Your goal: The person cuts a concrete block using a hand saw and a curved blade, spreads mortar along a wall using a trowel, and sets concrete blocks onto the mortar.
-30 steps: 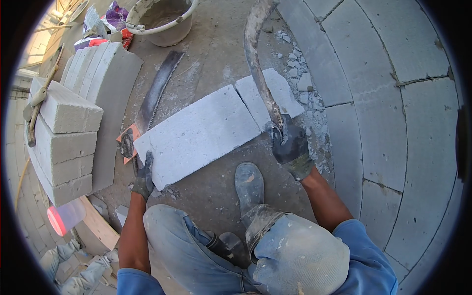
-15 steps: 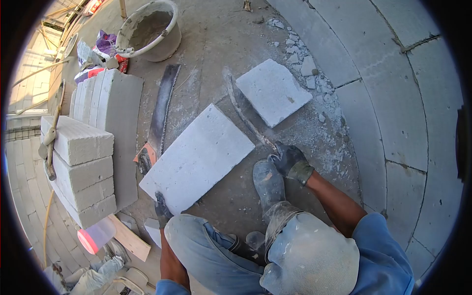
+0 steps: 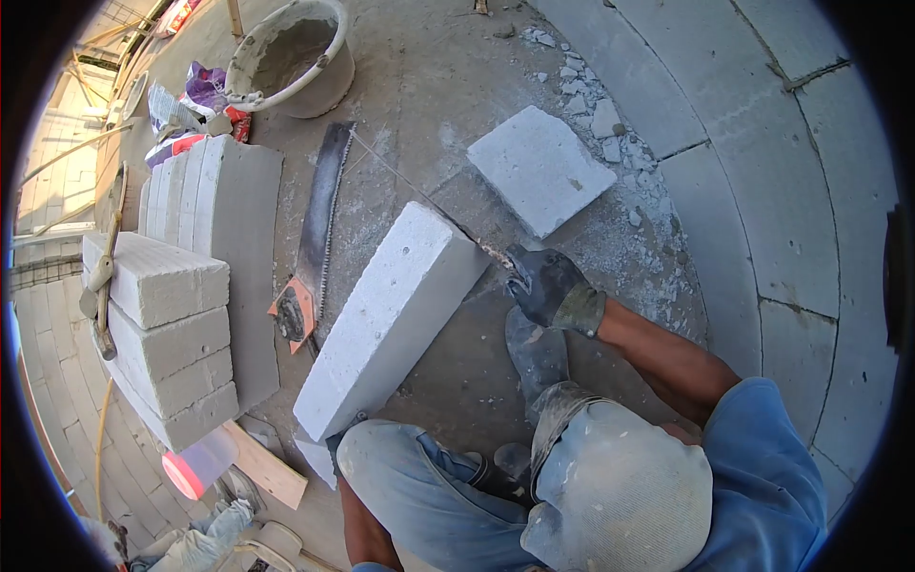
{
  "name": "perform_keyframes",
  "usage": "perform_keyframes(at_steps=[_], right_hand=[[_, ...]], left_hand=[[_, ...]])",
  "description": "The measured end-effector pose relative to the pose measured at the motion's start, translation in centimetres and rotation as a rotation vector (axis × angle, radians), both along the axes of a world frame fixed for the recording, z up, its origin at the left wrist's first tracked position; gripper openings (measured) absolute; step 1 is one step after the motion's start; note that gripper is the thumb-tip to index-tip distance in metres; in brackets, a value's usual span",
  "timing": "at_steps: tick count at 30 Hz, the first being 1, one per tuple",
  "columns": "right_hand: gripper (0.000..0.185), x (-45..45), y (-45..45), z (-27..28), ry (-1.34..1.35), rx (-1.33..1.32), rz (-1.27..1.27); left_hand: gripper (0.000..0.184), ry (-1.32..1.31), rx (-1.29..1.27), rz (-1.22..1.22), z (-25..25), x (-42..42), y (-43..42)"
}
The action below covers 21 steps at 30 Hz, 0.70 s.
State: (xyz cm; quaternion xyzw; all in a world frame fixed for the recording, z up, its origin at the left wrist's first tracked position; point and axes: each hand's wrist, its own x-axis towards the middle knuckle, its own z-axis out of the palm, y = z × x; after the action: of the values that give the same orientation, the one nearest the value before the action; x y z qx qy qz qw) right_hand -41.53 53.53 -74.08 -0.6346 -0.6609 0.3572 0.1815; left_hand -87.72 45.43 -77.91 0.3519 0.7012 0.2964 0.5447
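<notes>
A long white block [image 3: 381, 315] lies tilted on its edge in the middle of the floor. At its near lower end is my left hand [image 3: 334, 446], gloved and mostly hidden behind the block and my knee. My right hand [image 3: 548, 286], in a dark glove, is closed around the end of a thin curved tool [image 3: 434, 205], whose narrow edge passes just over the block's far end. A shorter white block piece [image 3: 541, 172] rests apart, beyond my right hand. The handsaw [image 3: 319, 219] with an orange handle lies left of the long block.
Stacked blocks [image 3: 176, 315] stand at the left with a hammer-like tool [image 3: 107, 272] on top. Behind are a mortar tub [image 3: 319, 91] and crumpled bags [image 3: 195, 105]. Rubble [image 3: 610, 119] lies along the block wall [image 3: 762, 191]. A pink-lidded container [image 3: 186, 474] is lower left.
The short piece has come apart from the long block. The long block has swung round and tipped onto its edge. My right hand has brought the curved tool down, now turned edge-on.
</notes>
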Motion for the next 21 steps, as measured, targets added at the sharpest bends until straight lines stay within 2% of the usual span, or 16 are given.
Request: perform_keyframes(at_steps=[3, 9, 11, 12, 14, 18, 21], right_hand=[[0.035, 0.6, 1.6, 0.1, -0.011, 0.083, 0.005], [0.034, 4.1, -0.5, 6.1, 0.044, -0.031, -0.001], [0.033, 4.8, 0.2, 8.5, 0.147, 0.319, -0.037], [0.033, 5.0, 0.9, 9.8, 0.147, 0.317, -0.055], [0.045, 5.1, 2.5, 11.8, 0.257, 0.682, -0.102], [0.047, 4.0, 2.1, 12.1, 0.268, 0.679, -0.130], [0.046, 1.9, 0.3, 5.3, 0.067, 0.056, -0.028]], left_hand=[[0.058, 0.012, 0.002, -0.025, 0.1, 0.3, 0.8], [0.058, 0.047, -0.031, -0.076, -0.1, 1.3, 2.4], [0.058, 0.054, -0.042, -0.097, -0.1, 1.8, 3.0], [0.058, 0.060, -0.045, -0.106, -0.1, 1.9, 3.3], [0.058, 0.065, -0.053, -0.127, -0.1, 2.3, 3.8], [0.057, 0.071, -0.063, -0.135, 0.0, 2.5, 4.6], [0.057, 0.078, -0.072, -0.143, 0.3, 2.6, 4.9]])
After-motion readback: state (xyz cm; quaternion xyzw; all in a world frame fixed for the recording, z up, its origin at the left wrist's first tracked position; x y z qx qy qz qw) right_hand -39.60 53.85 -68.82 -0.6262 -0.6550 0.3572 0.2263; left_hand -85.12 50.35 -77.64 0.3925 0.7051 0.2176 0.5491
